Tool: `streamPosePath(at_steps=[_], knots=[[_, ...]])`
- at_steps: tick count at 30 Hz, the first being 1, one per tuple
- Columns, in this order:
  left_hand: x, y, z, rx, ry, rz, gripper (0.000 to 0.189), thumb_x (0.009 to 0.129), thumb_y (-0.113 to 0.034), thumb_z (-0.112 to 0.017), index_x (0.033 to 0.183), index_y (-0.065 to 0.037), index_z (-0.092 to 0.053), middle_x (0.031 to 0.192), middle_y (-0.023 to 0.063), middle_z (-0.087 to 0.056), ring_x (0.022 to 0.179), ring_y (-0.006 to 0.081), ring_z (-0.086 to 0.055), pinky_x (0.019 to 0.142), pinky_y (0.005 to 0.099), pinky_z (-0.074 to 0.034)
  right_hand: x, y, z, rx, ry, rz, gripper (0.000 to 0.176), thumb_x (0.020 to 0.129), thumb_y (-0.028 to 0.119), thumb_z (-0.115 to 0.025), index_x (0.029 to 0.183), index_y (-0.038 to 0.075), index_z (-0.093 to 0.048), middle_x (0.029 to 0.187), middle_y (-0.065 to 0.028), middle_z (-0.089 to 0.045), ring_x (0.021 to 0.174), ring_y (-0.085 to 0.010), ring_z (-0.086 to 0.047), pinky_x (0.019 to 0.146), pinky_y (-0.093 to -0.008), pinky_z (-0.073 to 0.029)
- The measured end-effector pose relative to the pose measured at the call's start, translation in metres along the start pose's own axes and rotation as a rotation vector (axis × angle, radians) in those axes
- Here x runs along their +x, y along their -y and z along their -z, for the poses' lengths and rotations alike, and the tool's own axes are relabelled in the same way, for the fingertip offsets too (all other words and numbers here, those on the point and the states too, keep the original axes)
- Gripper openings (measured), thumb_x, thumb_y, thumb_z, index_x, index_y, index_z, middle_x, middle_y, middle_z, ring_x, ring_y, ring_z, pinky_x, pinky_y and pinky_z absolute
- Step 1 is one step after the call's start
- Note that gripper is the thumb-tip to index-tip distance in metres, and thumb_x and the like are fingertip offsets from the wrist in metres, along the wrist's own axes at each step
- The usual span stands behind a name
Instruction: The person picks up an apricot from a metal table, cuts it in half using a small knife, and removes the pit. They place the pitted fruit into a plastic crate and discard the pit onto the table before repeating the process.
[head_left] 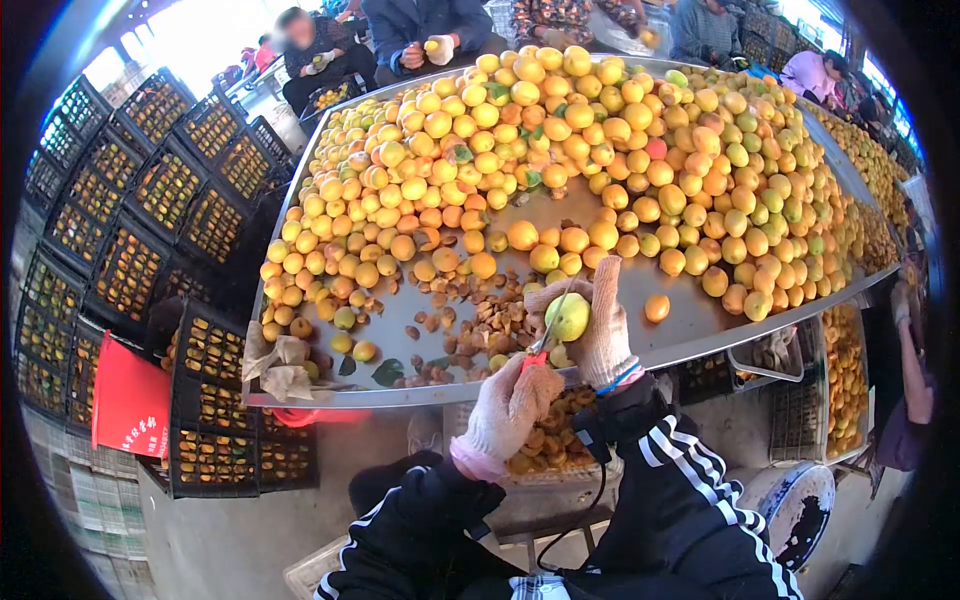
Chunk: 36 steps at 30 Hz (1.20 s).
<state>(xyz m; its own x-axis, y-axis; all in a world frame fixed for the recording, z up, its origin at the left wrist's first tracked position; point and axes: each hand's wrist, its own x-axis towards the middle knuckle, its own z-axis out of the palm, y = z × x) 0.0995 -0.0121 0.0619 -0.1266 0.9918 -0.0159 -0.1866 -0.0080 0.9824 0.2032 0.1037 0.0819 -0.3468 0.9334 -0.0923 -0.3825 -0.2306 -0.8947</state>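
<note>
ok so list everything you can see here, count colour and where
apricots: many, yellow to orange, heaped across the table
table: one, grey metal, centre
pits: many, brown, near the table's front edge
crates: many, black, filled with fruit, stacked at left
red sheet: one, red, on the crates at lower left
people: several, seated along the far side
knife: one, red handle, in the left hand
held apricot: one, yellow-green, in the right hand
left hand: one, white glove, gripping the knife
right hand: one, white glove, around the held apricot
</note>
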Motion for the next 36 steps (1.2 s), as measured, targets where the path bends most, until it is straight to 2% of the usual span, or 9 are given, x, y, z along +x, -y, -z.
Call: streamPosePath(at_steps=[8,11,13,17,23,25,26,28,36], knots=[[-0.003,-0.006,-0.007,-0.143,-0.012,-0.018,0.023,0.104,-0.024,-0.048,0.089,-0.008,-0.052,0.074,-0.0041,-0.046,0.063,0.0062,-0.04,0.053,0.0238,-0.032,-0.007,-0.007,0.0,-0.066,0.07,-0.033,0.097,0.089,0.081,-0.018,0.081,-0.002,-0.067,0.079,-0.0133,-0.068,0.073,-0.0199,-0.065,0.072,-0.031,-0.053],[-0.005,0.004,-0.002,-0.053,-0.067,0.022,0.025,0.105,-0.025,-0.046,0.088,-0.008,-0.052,0.073,-0.0049,-0.044,0.063,0.0063,-0.038,0.053,0.0238,-0.031,-0.012,-0.007,-0.002,-0.099,0.086,0.002,0.089,0.094,0.074,-0.023,0.081,-0.001,-0.068,0.079,-0.0107,-0.069,0.071,-0.0182,-0.066,0.071,-0.0298,-0.053],[-0.002,0.025,0.009,0.105,-0.024,-0.096,0.027,0.104,-0.023,-0.047,0.106,0.001,-0.057,0.08,0.0014,-0.059,0.065,0.0087,-0.049,0.059,0.0251,-0.043,-0.013,-0.012,-0.001,-0.111,0.076,0.039,0.082,0.098,0.067,-0.027,0.082,0.0,-0.069,0.079,-0.0087,-0.07,0.07,-0.0167,-0.066,0.068,-0.0281,-0.054],[-0.005,0.023,0.013,0.435,-0.058,-0.087,0.024,0.103,-0.021,-0.048,0.1,0.002,-0.056,0.076,0.0016,-0.057,0.064,0.0112,-0.05,0.06,0.0276,-0.043,-0.009,-0.028,0.004,-0.295,0.104,0.106,0.083,0.096,0.071,-0.027,0.081,-0.001,-0.067,0.078,-0.0106,-0.069,0.072,-0.0186,-0.065,0.072,-0.0311,-0.054],[-0.01,-0.007,0.008,0.067,0.033,0.04,0.041,0.106,-0.033,-0.038,0.078,-0.006,-0.051,0.065,-0.0007,-0.047,0.058,0.0129,-0.043,0.053,0.0301,-0.035,-0.014,-0.018,-0.015,0.028,0.09,-0.104,0.072,0.098,0.065,-0.036,0.08,0.003,-0.068,0.075,-0.0088,-0.069,0.068,-0.0178,-0.065,0.068,-0.0301,-0.053],[-0.014,-0.003,0.011,-0.533,0.186,0.313,0.043,0.106,-0.04,-0.039,0.088,-0.004,-0.056,0.069,0.0006,-0.054,0.057,0.0097,-0.049,0.051,0.026,-0.038,-0.014,-0.021,-0.023,0.155,0.063,-0.184,0.075,0.096,0.069,-0.034,0.08,0.004,-0.066,0.071,-0.01,-0.067,0.062,-0.017,-0.063,0.059,-0.0277,-0.051],[-0.013,-0.003,0.013,-0.537,0.187,0.308,0.043,0.106,-0.04,-0.039,0.088,-0.004,-0.056,0.069,0.0006,-0.054,0.057,0.0097,-0.049,0.051,0.026,-0.038,-0.01,-0.022,-0.02,0.149,0.065,-0.182,0.075,0.096,0.069,-0.034,0.08,0.004,-0.066,0.071,-0.01,-0.067,0.062,-0.017,-0.063,0.059,-0.0277,-0.051],[-0.011,-0.007,0.02,-0.138,0.221,-0.048,0.039,0.106,-0.036,-0.042,0.088,-0.004,-0.057,0.07,0.0001,-0.054,0.058,0.0085,-0.049,0.052,0.0251,-0.039,-0.004,-0.028,-0.01,0.157,0.122,-0.205,0.086,0.092,0.075,-0.032,0.089,-0.003,-0.068,0.083,-0.0162,-0.069,0.073,-0.0217,-0.067,0.069,-0.0312,-0.055],[-0.017,-0.003,0.017,0.311,-0.012,0.038,0.028,0.104,-0.025,-0.047,0.094,0.0,-0.057,0.072,0.0067,-0.061,0.061,0.014,-0.053,0.057,0.03,-0.043,-0.009,-0.012,-0.009,0.039,0.066,-0.096,0.1,0.085,0.085,-0.022,0.087,-0.004,-0.066,0.088,-0.0175,-0.07,0.076,-0.0239,-0.068,0.072,-0.0337,-0.057]])
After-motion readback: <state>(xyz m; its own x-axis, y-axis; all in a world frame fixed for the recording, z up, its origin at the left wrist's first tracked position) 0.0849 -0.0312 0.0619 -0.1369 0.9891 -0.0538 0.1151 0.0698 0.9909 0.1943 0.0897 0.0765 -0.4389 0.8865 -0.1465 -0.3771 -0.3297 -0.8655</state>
